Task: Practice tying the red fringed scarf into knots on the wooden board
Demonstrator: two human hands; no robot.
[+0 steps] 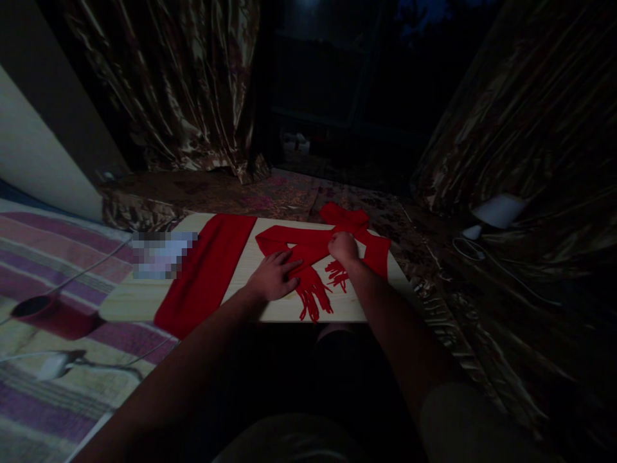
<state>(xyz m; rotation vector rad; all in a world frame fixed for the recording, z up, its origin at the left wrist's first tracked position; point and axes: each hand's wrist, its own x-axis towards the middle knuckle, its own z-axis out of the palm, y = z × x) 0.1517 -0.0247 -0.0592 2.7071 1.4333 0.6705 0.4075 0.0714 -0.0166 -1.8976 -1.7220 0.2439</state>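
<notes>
A red scarf [304, 239] with a fringe lies in bent, overlapping bands on a pale wooden tabletop [351, 312]. My left hand [274, 276] rests on one band just above the fringe, fingers spread flat. Closed on the scarf's upper part is my right hand [344, 247], its fingers curled round the fabric. A second cluster of red fringe [337, 275] shows just under that wrist. At the back, a bunched red part [344, 215] reaches past the table edge. Left of my left hand, a wide flat strip of red cloth [207, 270] crosses the tabletop and hangs slightly over its front edge.
A blurred-out item [164, 255] sits on the table's left. Striped bedding [29, 257] beside it bears a dark red cylindrical object [58, 316] and a white plug with cables [53, 365]. Patterned curtains [207, 83] hang behind. A white lamp [499, 211] stands at right. Light is dim.
</notes>
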